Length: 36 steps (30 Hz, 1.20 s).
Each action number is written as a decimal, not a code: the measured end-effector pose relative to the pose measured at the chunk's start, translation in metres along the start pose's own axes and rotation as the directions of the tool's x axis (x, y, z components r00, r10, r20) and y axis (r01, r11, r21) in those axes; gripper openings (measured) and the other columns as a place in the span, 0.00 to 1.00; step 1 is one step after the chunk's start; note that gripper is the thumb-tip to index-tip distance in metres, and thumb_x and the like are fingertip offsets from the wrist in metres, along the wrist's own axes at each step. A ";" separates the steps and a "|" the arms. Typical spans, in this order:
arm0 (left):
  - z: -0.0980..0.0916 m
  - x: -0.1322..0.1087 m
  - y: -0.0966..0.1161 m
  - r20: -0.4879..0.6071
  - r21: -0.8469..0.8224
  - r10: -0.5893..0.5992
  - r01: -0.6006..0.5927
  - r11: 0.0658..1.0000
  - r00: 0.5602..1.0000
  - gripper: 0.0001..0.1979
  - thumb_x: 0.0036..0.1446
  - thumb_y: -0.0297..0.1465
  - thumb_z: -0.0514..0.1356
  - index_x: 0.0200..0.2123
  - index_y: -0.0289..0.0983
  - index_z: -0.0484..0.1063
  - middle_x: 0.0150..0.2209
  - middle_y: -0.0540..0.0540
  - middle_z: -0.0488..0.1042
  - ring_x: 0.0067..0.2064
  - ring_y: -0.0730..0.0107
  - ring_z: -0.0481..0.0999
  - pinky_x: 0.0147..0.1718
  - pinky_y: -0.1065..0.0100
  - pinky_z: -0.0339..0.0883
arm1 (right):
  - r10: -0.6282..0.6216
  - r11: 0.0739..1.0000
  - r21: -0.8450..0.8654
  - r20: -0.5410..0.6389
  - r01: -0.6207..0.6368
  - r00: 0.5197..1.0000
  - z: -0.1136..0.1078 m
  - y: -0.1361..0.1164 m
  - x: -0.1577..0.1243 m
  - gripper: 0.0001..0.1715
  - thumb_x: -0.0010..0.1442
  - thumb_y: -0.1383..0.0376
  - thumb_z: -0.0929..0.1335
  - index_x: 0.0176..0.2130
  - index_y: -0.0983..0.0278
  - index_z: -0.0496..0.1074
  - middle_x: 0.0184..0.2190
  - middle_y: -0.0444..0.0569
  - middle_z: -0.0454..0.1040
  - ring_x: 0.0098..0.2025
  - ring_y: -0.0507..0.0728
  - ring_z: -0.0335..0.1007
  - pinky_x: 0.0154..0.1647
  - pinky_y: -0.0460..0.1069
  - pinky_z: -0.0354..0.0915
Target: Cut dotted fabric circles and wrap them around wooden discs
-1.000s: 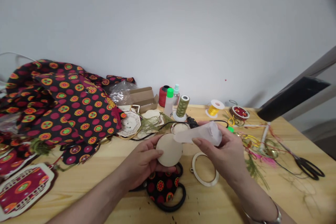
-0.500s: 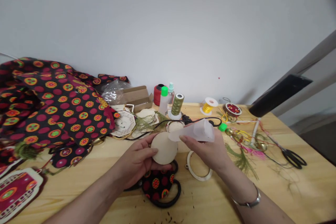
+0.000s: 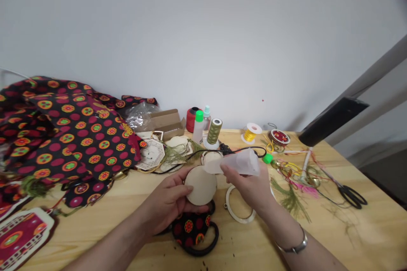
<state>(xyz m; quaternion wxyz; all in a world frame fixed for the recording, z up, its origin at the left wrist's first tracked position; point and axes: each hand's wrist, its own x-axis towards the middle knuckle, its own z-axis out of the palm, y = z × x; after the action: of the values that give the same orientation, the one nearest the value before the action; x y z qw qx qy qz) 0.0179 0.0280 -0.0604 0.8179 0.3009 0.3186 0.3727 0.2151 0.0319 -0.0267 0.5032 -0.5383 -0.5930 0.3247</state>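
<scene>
A round pale disc [image 3: 201, 186] is held at its left edge by my left hand [image 3: 173, 197], thumb on top and fingers beneath. My right hand [image 3: 251, 188] grips a translucent white bottle [image 3: 240, 163], tilted with its narrow tip at the disc's upper right edge. Below the disc lies a patterned fabric piece [image 3: 190, 226], with black scissor handles [image 3: 216, 239] beside it. Right of the disc, partly behind my right hand, a pale wooden ring [image 3: 229, 209] rests on the table.
Patterned cloth [image 3: 73, 123] is heaped at the left. Behind my hands stand a green-capped bottle [image 3: 198, 129], an olive thread spool [image 3: 214, 132] and a yellow spool [image 3: 250, 134]. At the right are black-handled scissors [image 3: 352, 197], tangled threads and a black cylinder [image 3: 332, 123].
The view has tilted slightly, so the table items sit lower. Both hands still hold the disc and the bottle, with the bottle tip still at the disc's edge.
</scene>
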 end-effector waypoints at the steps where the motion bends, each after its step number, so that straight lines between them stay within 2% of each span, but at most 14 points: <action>1: 0.000 0.000 0.000 0.000 0.002 -0.001 0.001 1.000 1.000 0.19 0.54 0.22 0.59 0.49 0.39 0.73 0.44 0.40 0.76 0.42 0.57 0.77 0.39 0.51 0.75 | -0.008 1.000 -0.001 0.001 0.008 1.000 0.000 0.001 0.000 0.14 0.50 0.56 0.72 0.25 0.65 0.72 0.18 0.47 0.74 0.18 0.53 0.68 0.19 0.46 0.67; 10: -0.001 -0.001 -0.002 -0.004 0.025 -0.009 0.009 1.000 1.000 0.20 0.54 0.22 0.59 0.50 0.41 0.72 0.44 0.40 0.76 0.41 0.59 0.76 0.38 0.50 0.75 | -0.076 0.997 -0.032 0.010 0.076 0.997 0.003 -0.002 -0.005 0.13 0.49 0.57 0.72 0.30 0.65 0.76 0.22 0.49 0.78 0.22 0.55 0.73 0.21 0.46 0.70; 15: -0.002 0.000 -0.001 0.007 0.014 0.005 -0.005 1.000 1.000 0.19 0.54 0.22 0.59 0.50 0.41 0.73 0.45 0.41 0.75 0.41 0.60 0.76 0.39 0.51 0.75 | -0.092 0.995 -0.030 0.019 0.093 0.996 0.002 -0.005 -0.004 0.11 0.50 0.58 0.72 0.28 0.65 0.75 0.21 0.49 0.77 0.21 0.55 0.71 0.19 0.46 0.69; 18: -0.003 -0.001 0.000 0.009 0.008 0.025 -0.025 1.000 1.000 0.18 0.54 0.23 0.60 0.49 0.39 0.73 0.45 0.40 0.75 0.41 0.59 0.76 0.39 0.52 0.75 | -0.094 0.993 -0.066 0.003 0.094 0.996 0.000 -0.006 -0.003 0.11 0.49 0.58 0.72 0.24 0.64 0.73 0.19 0.49 0.75 0.20 0.54 0.69 0.18 0.46 0.67; 21: -0.003 -0.002 0.001 -0.003 0.001 0.033 -0.033 0.999 0.999 0.17 0.54 0.24 0.61 0.48 0.38 0.74 0.46 0.39 0.75 0.42 0.58 0.76 0.39 0.51 0.75 | -0.098 0.990 -0.103 -0.022 0.096 0.995 -0.001 -0.005 -0.002 0.13 0.49 0.58 0.71 0.21 0.63 0.69 0.16 0.47 0.72 0.18 0.53 0.66 0.16 0.45 0.65; 29: -0.002 0.000 0.004 -0.011 -0.023 0.036 -0.037 0.999 0.999 0.17 0.55 0.22 0.60 0.48 0.37 0.74 0.45 0.39 0.76 0.41 0.57 0.77 0.38 0.51 0.75 | -0.096 0.988 -0.123 -0.035 0.091 0.995 -0.002 -0.001 -0.001 0.15 0.49 0.58 0.71 0.20 0.63 0.67 0.15 0.45 0.69 0.18 0.51 0.64 0.17 0.44 0.63; 36: -0.003 -0.002 0.001 0.003 -0.004 0.024 -0.024 1.000 1.000 0.17 0.56 0.22 0.59 0.48 0.38 0.74 0.46 0.40 0.75 0.42 0.57 0.76 0.39 0.51 0.75 | -0.103 0.994 -0.045 -0.035 0.101 0.994 0.000 -0.002 -0.004 0.12 0.49 0.58 0.72 0.24 0.64 0.71 0.18 0.47 0.73 0.19 0.53 0.68 0.18 0.46 0.66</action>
<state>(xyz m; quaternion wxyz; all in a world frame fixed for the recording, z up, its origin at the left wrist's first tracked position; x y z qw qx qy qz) 0.0146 0.0279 -0.0605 0.8145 0.3038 0.3130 0.3825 0.2145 0.0279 -0.0258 0.5182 -0.5241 -0.6172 0.2756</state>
